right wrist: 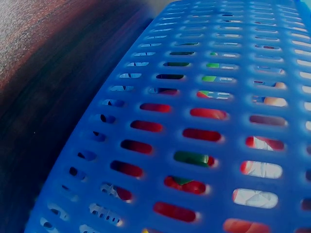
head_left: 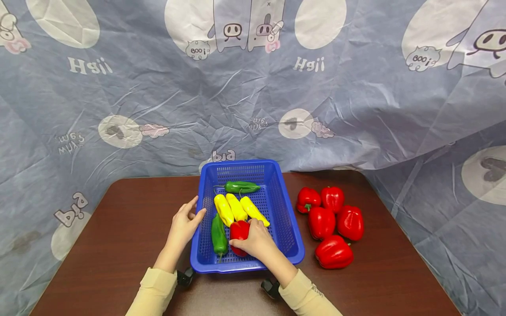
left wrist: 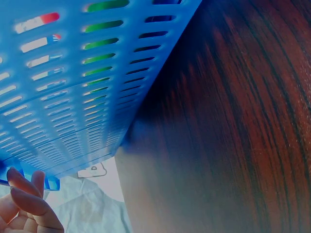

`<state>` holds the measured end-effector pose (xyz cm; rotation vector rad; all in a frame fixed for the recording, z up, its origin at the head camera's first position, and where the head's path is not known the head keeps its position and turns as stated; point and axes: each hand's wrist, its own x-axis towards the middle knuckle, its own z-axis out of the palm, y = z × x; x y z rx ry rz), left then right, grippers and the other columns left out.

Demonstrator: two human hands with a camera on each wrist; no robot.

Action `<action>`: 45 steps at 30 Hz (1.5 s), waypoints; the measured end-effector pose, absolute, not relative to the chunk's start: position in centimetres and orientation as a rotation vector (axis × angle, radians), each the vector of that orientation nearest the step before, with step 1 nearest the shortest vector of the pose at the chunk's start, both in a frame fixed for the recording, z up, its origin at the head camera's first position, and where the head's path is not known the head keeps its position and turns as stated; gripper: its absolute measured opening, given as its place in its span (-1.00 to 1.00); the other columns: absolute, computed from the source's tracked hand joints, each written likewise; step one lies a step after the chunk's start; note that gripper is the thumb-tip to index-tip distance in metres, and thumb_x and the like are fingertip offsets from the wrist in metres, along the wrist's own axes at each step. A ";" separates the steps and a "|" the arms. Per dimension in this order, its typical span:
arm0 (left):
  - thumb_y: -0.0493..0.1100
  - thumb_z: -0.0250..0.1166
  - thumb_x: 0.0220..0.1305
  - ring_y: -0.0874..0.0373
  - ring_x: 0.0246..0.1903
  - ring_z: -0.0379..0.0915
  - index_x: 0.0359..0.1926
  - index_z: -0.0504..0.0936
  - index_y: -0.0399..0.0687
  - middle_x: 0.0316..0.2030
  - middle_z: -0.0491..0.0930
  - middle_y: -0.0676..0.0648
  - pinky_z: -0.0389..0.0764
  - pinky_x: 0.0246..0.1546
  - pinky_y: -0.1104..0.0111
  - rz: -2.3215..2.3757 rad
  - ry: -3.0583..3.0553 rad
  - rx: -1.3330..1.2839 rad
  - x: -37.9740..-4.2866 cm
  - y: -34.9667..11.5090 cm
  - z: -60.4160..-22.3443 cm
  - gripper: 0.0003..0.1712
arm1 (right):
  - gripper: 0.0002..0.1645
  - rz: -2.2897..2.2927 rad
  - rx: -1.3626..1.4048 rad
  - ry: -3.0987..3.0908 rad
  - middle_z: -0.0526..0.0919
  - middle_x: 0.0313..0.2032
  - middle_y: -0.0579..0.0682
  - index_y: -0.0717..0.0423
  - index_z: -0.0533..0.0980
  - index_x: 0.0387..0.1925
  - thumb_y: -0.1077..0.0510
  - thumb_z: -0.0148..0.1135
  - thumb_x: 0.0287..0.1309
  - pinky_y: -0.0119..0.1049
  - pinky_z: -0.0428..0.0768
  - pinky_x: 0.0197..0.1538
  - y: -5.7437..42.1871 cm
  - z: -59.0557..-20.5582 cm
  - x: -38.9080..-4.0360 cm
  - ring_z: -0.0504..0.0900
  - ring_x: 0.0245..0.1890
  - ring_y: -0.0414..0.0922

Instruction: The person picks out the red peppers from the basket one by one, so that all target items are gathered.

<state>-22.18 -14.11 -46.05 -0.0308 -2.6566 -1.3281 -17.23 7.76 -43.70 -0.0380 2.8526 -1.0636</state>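
A blue plastic basket [head_left: 290, 228] with slotted walls stands on the table. Inside its near part my right hand [head_left: 258, 240] grips a red bell pepper [head_left: 239, 231], thumb on the near left and fingers over the far side. At the basket's left rim is my left hand [head_left: 186, 221], fingers spread and relaxed, holding nothing. Three yellow peppers [head_left: 236, 207] lie mid-basket, just beyond the red one. One long green pepper [head_left: 242, 187] lies across the far end; another green pepper [head_left: 219, 236] lies along the left wall. Through the slots in the right wrist view, red pepper [right wrist: 201, 135] shows.
Several red bell peppers [head_left: 322, 223] sit in a cluster on the brown table [head_left: 134, 219], right of the basket. A printed grey-blue cloth [head_left: 221, 96] hangs behind the table's far edge. Black wrist devices [head_left: 271, 288] sit under both wrists, near the basket's front rim.
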 end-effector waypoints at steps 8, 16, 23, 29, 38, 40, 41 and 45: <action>-0.07 0.30 0.33 0.09 -0.34 0.51 0.38 0.38 -0.21 0.03 0.58 -0.27 0.48 -0.42 0.43 -1.324 -2.657 -0.034 -22.2 -14.0 -46.0 -0.33 | -0.11 -1.103 -0.015 2.894 0.54 -0.18 0.25 0.43 0.40 0.02 -0.07 0.57 -0.22 0.02 0.60 -0.14 7.9 -43.8 -17.3 0.57 -0.22 0.12; -0.08 0.31 0.33 0.11 -0.36 0.51 0.38 0.38 -0.22 0.03 0.58 -0.28 0.49 -0.41 0.42 -1.315 -2.651 -0.038 -22.1 -14.0 -46.0 -0.34 | -0.14 -1.213 -0.032 2.915 0.54 -0.13 0.27 0.43 0.41 0.01 -0.07 0.55 -0.20 0.06 0.61 -0.11 8.2 -43.5 -17.3 0.58 -0.18 0.15; -0.06 0.29 0.34 0.12 -0.36 0.51 0.38 0.38 -0.20 0.03 0.58 -0.27 0.48 -0.41 0.43 -1.302 -2.660 -0.034 -22.0 -14.0 -46.1 -0.33 | -0.10 -1.356 0.004 2.928 0.54 0.01 0.26 0.34 0.40 0.12 -0.12 0.52 -0.14 0.10 0.64 -0.06 8.6 -43.1 -17.3 0.58 -0.05 0.16; -0.07 0.30 0.33 0.13 -0.37 0.51 0.38 0.38 -0.21 0.03 0.58 -0.27 0.49 -0.42 0.44 -1.311 -2.651 -0.034 -22.1 -14.0 -46.1 -0.33 | -0.15 -1.500 0.067 2.923 0.55 0.06 0.19 0.21 0.42 0.15 -0.14 0.51 -0.10 0.10 0.64 -0.04 9.1 -42.3 -17.3 0.58 -0.01 0.14; -0.06 0.30 0.33 0.13 -0.37 0.52 0.38 0.38 -0.21 0.03 0.58 -0.27 0.49 -0.42 0.44 -1.309 -2.651 -0.036 -22.1 -14.0 -46.1 -0.33 | -0.16 -1.642 0.066 2.922 0.57 0.05 0.15 0.16 0.42 0.17 -0.13 0.52 -0.09 0.04 0.65 -0.02 9.9 -41.4 -17.0 0.57 0.02 0.10; -0.05 0.30 0.33 0.13 -0.37 0.52 0.38 0.38 -0.20 0.03 0.58 -0.27 0.49 -0.42 0.44 -1.310 -2.651 -0.035 -22.1 -14.0 -46.1 -0.33 | -0.14 -1.679 0.059 2.915 0.57 0.05 0.14 0.15 0.41 0.19 -0.12 0.53 -0.09 0.02 0.65 -0.02 10.1 -41.2 -16.9 0.57 0.02 0.07; -0.05 0.30 0.33 0.13 -0.37 0.52 0.38 0.38 -0.20 0.03 0.58 -0.27 0.49 -0.42 0.44 -1.312 -2.652 -0.034 -22.1 -14.0 -46.1 -0.33 | -0.14 -1.701 0.054 2.908 0.56 0.06 0.13 0.14 0.40 0.21 -0.12 0.53 -0.09 0.01 0.65 -0.01 10.2 -41.1 -16.8 0.56 0.03 0.06; -0.05 0.30 0.34 0.13 -0.37 0.51 0.39 0.37 -0.20 0.04 0.57 -0.27 0.48 -0.43 0.44 -1.316 -2.656 -0.033 -22.1 -14.1 -46.1 -0.32 | -0.10 -1.793 0.032 2.874 0.52 0.13 0.10 0.10 0.36 0.27 -0.10 0.53 -0.07 0.00 0.63 0.06 10.6 -40.9 -16.6 0.53 0.10 0.05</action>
